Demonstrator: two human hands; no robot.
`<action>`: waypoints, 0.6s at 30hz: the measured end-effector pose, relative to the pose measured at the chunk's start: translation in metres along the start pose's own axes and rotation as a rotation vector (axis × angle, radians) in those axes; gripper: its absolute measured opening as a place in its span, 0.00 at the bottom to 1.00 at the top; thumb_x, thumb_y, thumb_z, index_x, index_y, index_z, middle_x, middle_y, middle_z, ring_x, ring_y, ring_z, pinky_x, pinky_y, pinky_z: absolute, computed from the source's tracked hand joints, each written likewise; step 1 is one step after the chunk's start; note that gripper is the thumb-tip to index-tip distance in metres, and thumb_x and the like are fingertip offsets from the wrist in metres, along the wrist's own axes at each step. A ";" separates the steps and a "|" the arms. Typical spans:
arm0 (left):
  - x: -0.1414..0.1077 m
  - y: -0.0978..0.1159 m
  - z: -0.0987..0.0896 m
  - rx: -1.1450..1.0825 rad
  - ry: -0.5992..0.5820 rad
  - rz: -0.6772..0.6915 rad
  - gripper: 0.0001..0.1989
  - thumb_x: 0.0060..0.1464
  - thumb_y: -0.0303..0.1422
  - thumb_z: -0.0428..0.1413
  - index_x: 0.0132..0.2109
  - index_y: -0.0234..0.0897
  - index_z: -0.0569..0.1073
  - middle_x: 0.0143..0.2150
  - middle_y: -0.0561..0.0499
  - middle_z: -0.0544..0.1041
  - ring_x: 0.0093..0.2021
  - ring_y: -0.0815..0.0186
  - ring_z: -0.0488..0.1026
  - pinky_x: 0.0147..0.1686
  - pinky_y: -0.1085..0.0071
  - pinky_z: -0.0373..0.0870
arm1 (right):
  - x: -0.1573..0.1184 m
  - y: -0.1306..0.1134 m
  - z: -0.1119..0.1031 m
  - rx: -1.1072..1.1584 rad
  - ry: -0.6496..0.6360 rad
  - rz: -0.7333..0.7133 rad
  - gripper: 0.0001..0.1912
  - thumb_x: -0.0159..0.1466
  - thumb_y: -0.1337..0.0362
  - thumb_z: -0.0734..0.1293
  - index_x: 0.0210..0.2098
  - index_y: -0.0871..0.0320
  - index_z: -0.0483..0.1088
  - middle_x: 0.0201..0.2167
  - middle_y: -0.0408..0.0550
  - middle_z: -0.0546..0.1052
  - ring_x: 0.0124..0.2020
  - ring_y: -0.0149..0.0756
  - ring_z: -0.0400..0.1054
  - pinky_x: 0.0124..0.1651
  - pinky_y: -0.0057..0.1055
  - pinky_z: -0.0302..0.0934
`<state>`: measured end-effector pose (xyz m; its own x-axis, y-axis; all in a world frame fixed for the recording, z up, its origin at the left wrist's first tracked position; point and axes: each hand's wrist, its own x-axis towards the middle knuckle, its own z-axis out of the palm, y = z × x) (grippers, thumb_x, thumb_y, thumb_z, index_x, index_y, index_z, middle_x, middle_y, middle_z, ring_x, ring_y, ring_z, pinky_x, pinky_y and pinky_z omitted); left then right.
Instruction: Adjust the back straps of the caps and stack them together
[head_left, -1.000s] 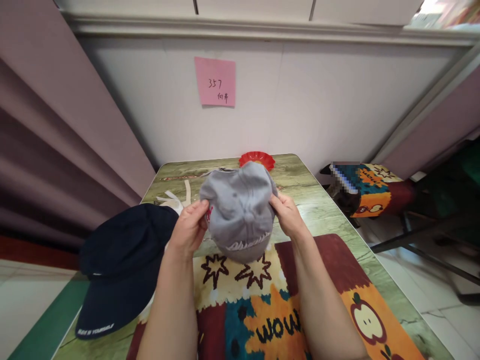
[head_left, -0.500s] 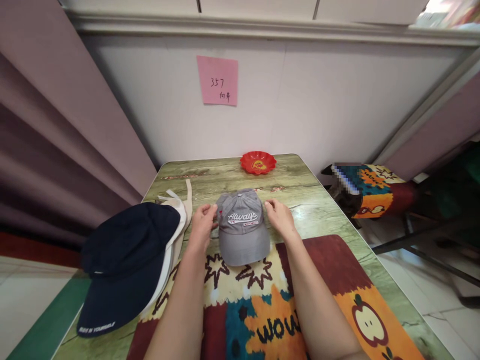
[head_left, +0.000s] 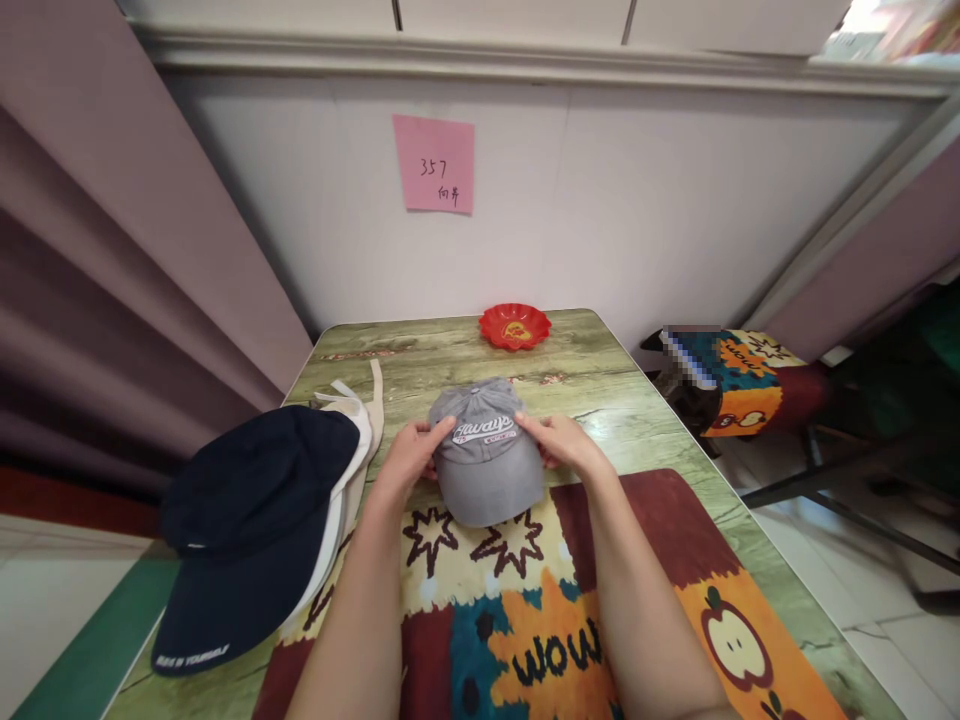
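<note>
A grey baseball cap [head_left: 489, 485] with white "Always" lettering sits in the middle of the table, its brim toward me and over the edge of a patterned mat. My left hand [head_left: 415, 452] grips its left side, thumb on the front of the crown and fingers underneath. On the opposite side my right hand [head_left: 564, 443] holds it the same way, thumb beside the lettering. Off to the left lies a stack of caps, with a dark navy cap [head_left: 255, 490] on top and paler ones showing below it.
At the table's [head_left: 427, 352] far end stands a red scalloped dish [head_left: 515, 327]. The colourful mat [head_left: 547, 600] covers the near part. A pink note [head_left: 434, 165] sticks to the white wall behind. A patterned-top stool [head_left: 750, 380] stands on the right, past the table edge.
Both hands have closed in on the grey cap from its two sides and taken hold of it. Its crown has been pressed slightly and tipped. The navy cap stays put.
</note>
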<state>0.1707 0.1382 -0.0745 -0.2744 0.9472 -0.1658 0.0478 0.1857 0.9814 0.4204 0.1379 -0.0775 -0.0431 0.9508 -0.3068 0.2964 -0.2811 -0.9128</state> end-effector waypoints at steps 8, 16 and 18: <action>-0.007 0.015 0.027 -0.493 0.040 -0.033 0.20 0.36 0.40 0.70 0.33 0.32 0.74 0.26 0.52 0.78 0.24 0.70 0.72 0.27 0.75 0.67 | -0.018 -0.044 0.021 0.925 -0.118 -0.189 0.25 0.51 0.47 0.75 0.40 0.58 0.76 0.35 0.48 0.82 0.39 0.41 0.76 0.45 0.35 0.69; -0.016 0.031 0.033 -0.737 0.330 0.172 0.15 0.43 0.36 0.67 0.35 0.34 0.72 0.28 0.57 0.76 0.28 0.72 0.73 0.35 0.74 0.70 | -0.069 -0.069 0.086 1.257 -0.084 -0.263 0.36 0.52 0.38 0.69 0.52 0.54 0.71 0.51 0.50 0.78 0.57 0.48 0.69 0.57 0.46 0.66; -0.020 0.036 0.028 -0.711 0.349 0.165 0.15 0.43 0.36 0.67 0.34 0.34 0.72 0.27 0.58 0.76 0.27 0.73 0.72 0.33 0.76 0.69 | -0.083 -0.071 0.098 1.222 -0.024 -0.271 0.33 0.52 0.47 0.73 0.53 0.53 0.70 0.51 0.49 0.78 0.56 0.46 0.70 0.60 0.44 0.64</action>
<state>0.2046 0.1335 -0.0384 -0.6066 0.7900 -0.0889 -0.4763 -0.2716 0.8363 0.3090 0.0659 -0.0133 0.0146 0.9979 -0.0635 -0.8023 -0.0262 -0.5963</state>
